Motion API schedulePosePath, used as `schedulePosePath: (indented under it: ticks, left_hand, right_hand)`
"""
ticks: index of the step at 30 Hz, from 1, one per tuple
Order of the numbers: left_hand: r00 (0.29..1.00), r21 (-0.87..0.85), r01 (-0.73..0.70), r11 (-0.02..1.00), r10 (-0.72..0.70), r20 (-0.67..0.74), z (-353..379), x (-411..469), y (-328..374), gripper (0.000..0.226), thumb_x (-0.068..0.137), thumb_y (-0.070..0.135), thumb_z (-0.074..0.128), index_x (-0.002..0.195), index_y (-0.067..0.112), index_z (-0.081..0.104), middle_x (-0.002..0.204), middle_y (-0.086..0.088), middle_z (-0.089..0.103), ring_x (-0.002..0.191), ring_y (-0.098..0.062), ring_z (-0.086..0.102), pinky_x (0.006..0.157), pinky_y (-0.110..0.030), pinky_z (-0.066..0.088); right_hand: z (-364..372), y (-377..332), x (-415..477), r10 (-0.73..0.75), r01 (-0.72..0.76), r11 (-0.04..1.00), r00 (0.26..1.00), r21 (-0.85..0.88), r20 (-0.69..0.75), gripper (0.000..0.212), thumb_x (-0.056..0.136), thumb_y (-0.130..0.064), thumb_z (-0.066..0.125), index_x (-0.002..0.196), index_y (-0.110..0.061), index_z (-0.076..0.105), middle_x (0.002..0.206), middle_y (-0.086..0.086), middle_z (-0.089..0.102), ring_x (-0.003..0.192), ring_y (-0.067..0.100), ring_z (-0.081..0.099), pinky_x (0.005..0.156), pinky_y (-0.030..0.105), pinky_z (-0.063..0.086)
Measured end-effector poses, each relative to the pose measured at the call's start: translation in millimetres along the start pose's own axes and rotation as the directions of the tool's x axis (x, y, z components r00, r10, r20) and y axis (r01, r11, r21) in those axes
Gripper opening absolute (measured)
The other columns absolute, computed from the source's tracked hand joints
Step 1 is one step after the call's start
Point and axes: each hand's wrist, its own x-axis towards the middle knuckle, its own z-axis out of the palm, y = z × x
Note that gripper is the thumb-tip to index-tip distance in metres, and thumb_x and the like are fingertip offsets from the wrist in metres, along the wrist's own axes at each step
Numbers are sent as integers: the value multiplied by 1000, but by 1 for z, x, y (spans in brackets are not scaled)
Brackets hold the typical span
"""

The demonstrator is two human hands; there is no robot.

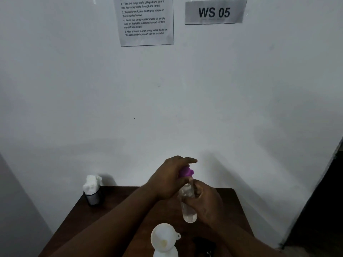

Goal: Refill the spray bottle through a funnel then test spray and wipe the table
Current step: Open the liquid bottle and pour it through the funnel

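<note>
Steadying spray bottle (pixel 189 210): right hand (pixel 206 203) fingers wrap its body so left hand (pixel 167 179) fingers, gripping purple cap (pixel 186 172), can twist.

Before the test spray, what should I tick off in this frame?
1. Funnel out of the bottle: ok, it stands apart, nearer the camera.
2. Purple cap on the bottle: ok; tightness cannot tell.
3. Right hand grips the bottle's body: ok.
4. Left hand grips the purple cap: ok.
5. Spray direction over the table: cannot tell.
6. Tissues ready, in the cup at the table's far left: ok.
</note>
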Motion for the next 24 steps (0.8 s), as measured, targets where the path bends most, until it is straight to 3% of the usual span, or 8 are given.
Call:
schedulePosePath:
  ticks: [4, 7, 11, 13, 16, 19, 24]
  left_hand:
    - [998, 214, 25, 977, -12, -62, 7, 1, 3, 40, 96, 56, 57, 129, 34, 60, 112, 7, 55, 105, -14, 53, 88, -31, 50]
    - [983, 262, 74, 962, -27, -181, 11, 2, 6, 36, 98, 60, 49, 110, 29, 65, 100, 9, 51, 86, -10, 55, 72, -29, 50]
    - [929, -90, 220, 971, -237, -286, 9, 2, 2, 30, 101, 50, 53, 88, 27, 66, 82, 6, 57, 75, -5, 56, 69, -25, 46]
    - [874, -355, 317, 880, -417, -252, 10, -7, -3, 33, 102, 49, 52, 88, 24, 69, 75, 0, 63, 67, -5, 57, 68, -26, 46]
    - [798, -587, 437, 682, -595, -97, 14, -32, -13, 29, 103, 45, 52, 103, 22, 70, 89, -14, 69, 64, -12, 59, 62, -27, 49]
    - [770, -705, 462, 538, -638, 18, 23, -65, -25, 24, 102, 36, 58, 111, 16, 69, 102, -23, 68, 77, -23, 64, 65, -32, 55]
    - [777, -772, 428, 471, -628, 47, 32, -111, -41, 20, 95, 18, 70, 111, 11, 63, 100, -12, 74, 89, -21, 72, 77, -33, 61]
  right_hand:
    - [-3, 4, 0, 2, -2, 999, 1000, -48, 7, 50, 62, -76, 71, 97, -41, 65, 84, -25, 70, 82, -2, 67, 78, 29, 57]
    - [-4, 8, -4, -3, 5, 998, 1000, -66, 28, 49, 61, -77, 69, 94, -42, 63, 82, -26, 68, 81, -1, 65, 80, 31, 57]
    - [-9, 14, -12, -1, 4, 999, 998, -54, 55, 53, 62, -73, 75, 105, -42, 65, 93, -26, 72, 86, -5, 67, 78, 28, 57]
    - [-11, 17, -17, 1, 4, 997, 998, -73, 69, 56, 61, -72, 75, 108, -45, 63, 95, -27, 71, 88, -6, 67, 79, 27, 57]
    - [-14, 22, -26, -13, 24, 993, 995, -114, 99, 66, 62, -72, 76, 122, -47, 60, 107, -29, 68, 99, -5, 64, 85, 20, 52]
    - [-18, 24, -36, -30, 53, 985, 989, -163, 142, 71, 68, -63, 79, 133, -42, 58, 120, -27, 62, 111, -5, 57, 93, 18, 45]
    - [-24, 23, -52, -54, 112, 962, 971, -248, 232, 60, 74, -47, 82, 130, -39, 61, 125, -18, 65, 116, 4, 59, 98, 26, 47]
